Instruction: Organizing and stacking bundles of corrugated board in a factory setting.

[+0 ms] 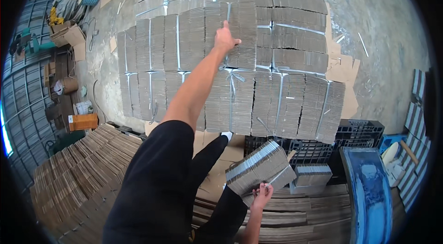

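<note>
My left hand (224, 39) reaches far forward, its index finger and thumb spread, over a strapped bundle of grey-brown cardboard pieces (243, 27) on top of a wide stack. A pale strap (229, 12) runs across that bundle beside the fingertips. Close to my body, my right hand (262, 195) is closed at the near edge of another cardboard bundle (258, 168). This bundle sits tilted by my leg, with a whitish band along its far side and a thin strap crossing to my fingers. The palm side of the right hand is partly hidden.
More strapped cardboard bundles (295, 105) fill the low stack ahead. Black plastic pallets (360, 131) and a small bundle (313, 175) lie to its near right, beside a blue trough-like object (373, 193). Flat cardboard stacks (83, 165) stand at the left. An orange box (83, 121) sits beyond them.
</note>
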A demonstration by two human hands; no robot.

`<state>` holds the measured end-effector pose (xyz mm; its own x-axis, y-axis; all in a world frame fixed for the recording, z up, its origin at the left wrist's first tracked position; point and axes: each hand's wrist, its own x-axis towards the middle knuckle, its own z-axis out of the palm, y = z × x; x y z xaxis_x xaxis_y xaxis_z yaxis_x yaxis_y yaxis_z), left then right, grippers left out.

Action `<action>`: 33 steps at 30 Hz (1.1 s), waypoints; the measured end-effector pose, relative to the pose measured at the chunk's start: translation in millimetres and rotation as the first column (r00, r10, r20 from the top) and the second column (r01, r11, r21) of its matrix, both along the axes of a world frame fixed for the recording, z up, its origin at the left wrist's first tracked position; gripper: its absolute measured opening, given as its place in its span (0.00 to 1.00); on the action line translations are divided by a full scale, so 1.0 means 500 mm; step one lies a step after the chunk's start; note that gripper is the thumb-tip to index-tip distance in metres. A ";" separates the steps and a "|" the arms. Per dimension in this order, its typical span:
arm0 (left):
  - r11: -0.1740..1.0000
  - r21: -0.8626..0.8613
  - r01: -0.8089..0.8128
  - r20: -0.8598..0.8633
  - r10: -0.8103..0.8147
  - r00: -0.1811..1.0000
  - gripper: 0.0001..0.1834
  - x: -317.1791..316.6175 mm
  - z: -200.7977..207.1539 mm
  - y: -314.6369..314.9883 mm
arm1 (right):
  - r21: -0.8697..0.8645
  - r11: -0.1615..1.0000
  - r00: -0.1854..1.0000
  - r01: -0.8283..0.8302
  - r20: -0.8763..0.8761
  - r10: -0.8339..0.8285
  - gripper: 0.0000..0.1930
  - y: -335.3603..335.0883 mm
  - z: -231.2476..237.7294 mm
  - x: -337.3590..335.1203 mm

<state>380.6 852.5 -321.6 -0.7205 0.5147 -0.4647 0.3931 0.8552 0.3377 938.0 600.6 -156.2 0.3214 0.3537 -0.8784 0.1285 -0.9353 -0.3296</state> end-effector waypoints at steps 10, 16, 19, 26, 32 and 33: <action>0.999 0.031 0.023 -0.024 -0.022 0.999 0.58 -0.005 -0.020 -0.027 | 0.310 0.947 0.953 -0.082 0.302 -0.017 0.09 0.133 0.154 0.002; 0.984 -0.127 0.124 -0.119 -0.139 0.983 0.51 0.031 0.039 -0.107 | 0.485 0.846 0.952 -0.220 0.296 0.078 0.10 0.336 0.305 -0.142; 0.988 -0.024 0.154 -0.300 -0.154 0.942 0.52 0.061 -0.003 -0.182 | 0.556 0.804 0.972 -0.211 0.205 0.113 0.08 0.443 0.303 -0.231; 0.987 -0.036 0.155 -0.345 -0.157 0.925 0.48 0.070 -0.025 -0.206 | 0.675 0.682 0.940 -0.283 0.052 0.338 0.12 0.720 0.206 -0.539; 0.988 -0.026 0.149 -0.383 -0.148 0.912 0.48 0.058 -0.029 -0.198 | 0.684 0.514 0.752 -0.517 0.077 0.654 0.22 0.914 -0.050 -0.781; 0.987 -0.011 0.161 -0.390 -0.152 0.908 0.48 0.063 -0.029 -0.191 | 0.699 0.467 0.730 -0.541 0.116 0.673 0.22 0.936 -0.099 -0.810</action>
<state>412.1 756.8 -336.1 -0.7511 0.6423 -0.1529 0.6251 0.7663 0.1482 533.0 1068.7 -205.6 -0.3224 0.8854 -0.3349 0.4631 -0.1610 -0.8716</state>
